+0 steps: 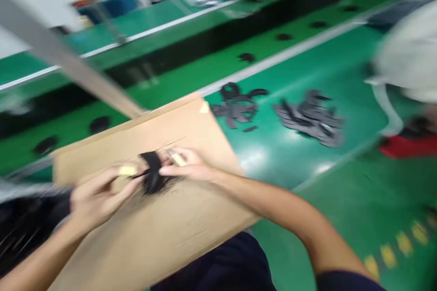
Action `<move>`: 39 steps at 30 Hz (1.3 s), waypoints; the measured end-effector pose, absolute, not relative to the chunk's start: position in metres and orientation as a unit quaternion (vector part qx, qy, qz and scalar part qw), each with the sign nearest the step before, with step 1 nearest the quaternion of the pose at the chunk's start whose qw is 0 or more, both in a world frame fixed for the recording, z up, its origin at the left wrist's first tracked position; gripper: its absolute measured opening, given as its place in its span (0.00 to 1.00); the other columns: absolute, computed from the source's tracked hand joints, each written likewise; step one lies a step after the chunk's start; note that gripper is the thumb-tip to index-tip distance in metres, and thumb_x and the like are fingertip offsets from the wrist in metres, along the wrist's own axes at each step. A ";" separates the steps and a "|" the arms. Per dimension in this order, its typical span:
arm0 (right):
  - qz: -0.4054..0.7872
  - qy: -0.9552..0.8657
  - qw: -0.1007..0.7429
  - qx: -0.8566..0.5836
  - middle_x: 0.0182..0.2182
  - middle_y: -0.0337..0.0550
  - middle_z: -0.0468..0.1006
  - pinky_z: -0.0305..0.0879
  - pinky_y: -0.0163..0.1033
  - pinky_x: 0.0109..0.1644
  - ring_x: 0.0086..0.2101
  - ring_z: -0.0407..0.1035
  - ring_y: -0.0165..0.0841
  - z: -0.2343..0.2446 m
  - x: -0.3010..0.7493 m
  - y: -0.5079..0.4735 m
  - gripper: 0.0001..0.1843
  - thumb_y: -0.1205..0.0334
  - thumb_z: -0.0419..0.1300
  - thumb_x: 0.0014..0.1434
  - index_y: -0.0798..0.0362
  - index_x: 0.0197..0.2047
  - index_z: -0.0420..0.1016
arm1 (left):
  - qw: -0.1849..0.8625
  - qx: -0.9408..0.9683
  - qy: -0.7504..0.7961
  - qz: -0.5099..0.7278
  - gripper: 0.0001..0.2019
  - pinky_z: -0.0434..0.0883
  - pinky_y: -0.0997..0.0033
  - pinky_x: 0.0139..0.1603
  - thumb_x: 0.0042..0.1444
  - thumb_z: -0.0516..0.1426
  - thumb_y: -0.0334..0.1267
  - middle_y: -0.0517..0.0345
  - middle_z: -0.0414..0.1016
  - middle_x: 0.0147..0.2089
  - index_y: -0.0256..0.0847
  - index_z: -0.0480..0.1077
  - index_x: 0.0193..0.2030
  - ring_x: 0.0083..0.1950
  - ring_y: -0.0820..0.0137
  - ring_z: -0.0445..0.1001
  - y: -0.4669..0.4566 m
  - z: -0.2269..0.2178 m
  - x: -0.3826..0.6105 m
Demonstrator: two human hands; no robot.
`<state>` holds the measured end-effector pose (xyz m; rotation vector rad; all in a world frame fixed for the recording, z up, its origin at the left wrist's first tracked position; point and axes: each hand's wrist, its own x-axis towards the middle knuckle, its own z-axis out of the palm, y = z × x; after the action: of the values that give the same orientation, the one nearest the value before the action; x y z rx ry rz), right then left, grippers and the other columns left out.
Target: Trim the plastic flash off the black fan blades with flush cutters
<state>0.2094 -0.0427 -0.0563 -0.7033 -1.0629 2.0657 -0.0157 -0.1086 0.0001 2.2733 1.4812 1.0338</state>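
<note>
Both hands pinch one small black floppy piece (152, 172) over flat brown cardboard (191, 227): left hand (97, 198) and right hand (186, 168), fingertips closed on it. Grey flat pieces (310, 118) far right on glossy green table (341, 182).

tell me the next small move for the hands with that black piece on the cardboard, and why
Probably press the black piece flat onto the cardboard sheet and steady it. Left hand and right hand both pinch it from either side above the sheet, and the blurred picture suggests it isn't settled.
</note>
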 end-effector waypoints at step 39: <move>0.668 -0.599 0.245 -0.366 0.31 0.37 0.76 0.68 0.39 0.40 0.32 0.68 0.32 -0.049 0.201 -0.031 0.22 0.41 0.71 0.54 0.51 0.38 0.78 | 0.091 0.658 0.576 0.476 0.11 0.77 0.73 0.39 0.67 0.61 0.40 0.54 0.78 0.43 0.40 0.75 0.53 0.43 0.72 0.77 -0.108 -0.059 0.014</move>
<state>0.2007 -0.0310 -0.0485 -0.9975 -1.6361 1.8242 0.0142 -0.1082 -0.0587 1.9565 1.7125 1.4134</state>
